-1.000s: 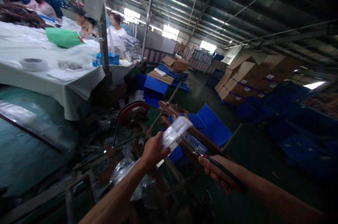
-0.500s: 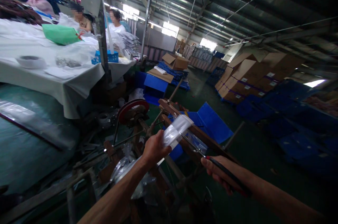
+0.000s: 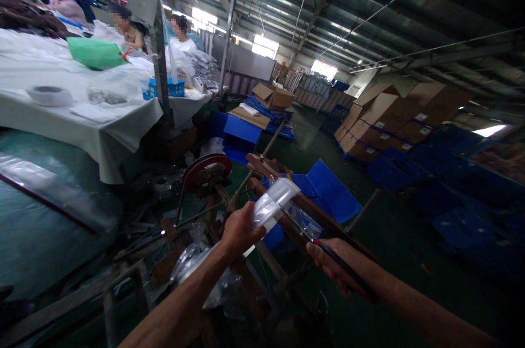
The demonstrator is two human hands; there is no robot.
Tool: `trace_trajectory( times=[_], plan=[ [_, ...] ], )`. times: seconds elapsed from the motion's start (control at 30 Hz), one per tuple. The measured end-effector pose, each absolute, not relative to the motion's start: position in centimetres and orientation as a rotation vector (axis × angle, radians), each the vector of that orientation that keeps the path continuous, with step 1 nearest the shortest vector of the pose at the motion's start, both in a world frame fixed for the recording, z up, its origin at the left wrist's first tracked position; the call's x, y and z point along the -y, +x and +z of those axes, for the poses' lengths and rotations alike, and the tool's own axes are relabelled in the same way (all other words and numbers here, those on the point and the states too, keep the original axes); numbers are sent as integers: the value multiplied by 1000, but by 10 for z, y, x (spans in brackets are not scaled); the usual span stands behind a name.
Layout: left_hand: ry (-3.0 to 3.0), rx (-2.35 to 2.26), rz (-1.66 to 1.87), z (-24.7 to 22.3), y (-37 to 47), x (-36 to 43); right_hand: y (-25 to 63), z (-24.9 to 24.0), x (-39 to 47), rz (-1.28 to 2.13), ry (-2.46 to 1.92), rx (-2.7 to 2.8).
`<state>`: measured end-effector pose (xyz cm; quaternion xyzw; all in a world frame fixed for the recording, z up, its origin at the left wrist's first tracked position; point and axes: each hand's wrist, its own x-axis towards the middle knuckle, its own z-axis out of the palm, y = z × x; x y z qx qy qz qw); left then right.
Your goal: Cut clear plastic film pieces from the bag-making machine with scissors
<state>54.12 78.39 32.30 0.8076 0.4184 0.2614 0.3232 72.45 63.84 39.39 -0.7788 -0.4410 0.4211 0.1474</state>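
My left hand (image 3: 243, 230) is closed on a folded strip of clear plastic film (image 3: 276, 201), which sticks out past the fingers over a wooden rail. In my right hand (image 3: 342, 266) are scissors (image 3: 324, 247) with black and red handles. Their thin metal blades point up and left, and the tips meet the film's right side. I cannot tell how far the blades are spread. Below my left forearm, more crumpled clear plastic (image 3: 192, 266) hangs on the frame.
A wood and metal frame (image 3: 287, 216) with a red-rimmed wheel (image 3: 207, 173) stands before me. Blue boards (image 3: 336, 189) lie behind it. A covered table (image 3: 77, 137) is at left, where several people sit. Cardboard boxes (image 3: 385, 112) are stacked at right, near blue bins (image 3: 459, 216).
My right hand has moved slightly left and up with the scissors, bringing the blades further onto the film. My left hand has stayed almost still.
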Motion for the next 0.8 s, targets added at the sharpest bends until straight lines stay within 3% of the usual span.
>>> trace_trajectory(
  times=[0.53,0.7,0.8],
  plan=[
    [2135,-1112,664,325,542,-783,727,392,-648,952,-2212,1494],
    [2151,-1120,688,326,543,-783,727,388,-657,1008,-2321,1461],
    [2134,-1091,679,326,543,-784,725,390,-661,846,-2300,1625]
  ],
)
